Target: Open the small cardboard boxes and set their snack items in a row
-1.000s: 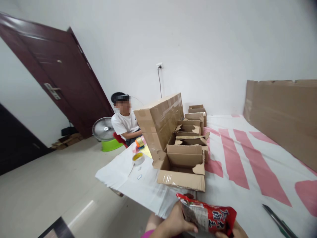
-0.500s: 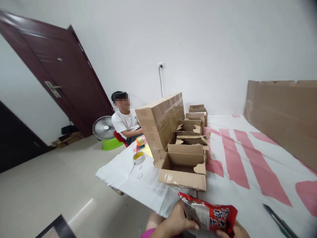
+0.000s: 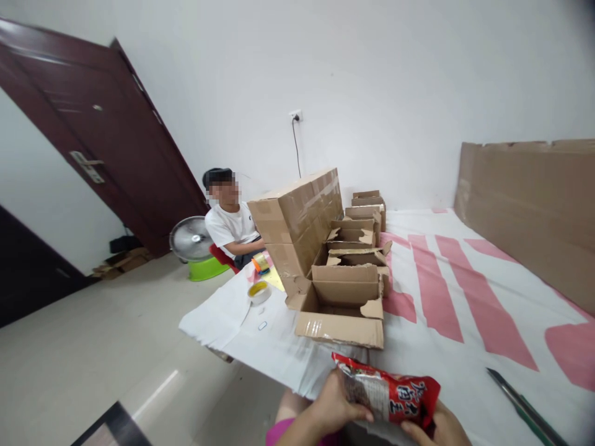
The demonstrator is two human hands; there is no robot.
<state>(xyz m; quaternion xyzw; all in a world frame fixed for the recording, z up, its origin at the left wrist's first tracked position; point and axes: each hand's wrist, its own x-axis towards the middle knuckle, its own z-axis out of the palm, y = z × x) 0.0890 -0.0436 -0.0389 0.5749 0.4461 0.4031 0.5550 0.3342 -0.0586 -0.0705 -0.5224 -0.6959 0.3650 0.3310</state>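
Note:
Between my two hands is a red snack packet (image 3: pixel 388 391) with dark lettering and a clear window showing brown contents. My left hand (image 3: pixel 337 399) grips its left end, thumb across the front. On the right end, my right hand (image 3: pixel 441 427) holds the packet with its thumb in front; part of that hand lies behind the packet. Just beyond the packet stands an open cardboard box (image 3: pixel 341 328), the nearest of a row. Off to the right, a utility knife (image 3: pixel 525 402) rests on the cloth.
A stack of taped cartons (image 3: pixel 297 217) rises behind the open boxes. Tape rolls, one of them white and yellow (image 3: pixel 259 292), lie on the covered table (image 3: pixel 218 322). A person in a white shirt (image 3: pixel 232 226) sits beyond it, near a fan (image 3: pixel 190 238). Large cardboard (image 3: pixel 525 204) stands at right.
The view has shifted slightly, so the scene sits a little further left and higher. Both hands keep hold of the packet, which is nearly unchanged in place.

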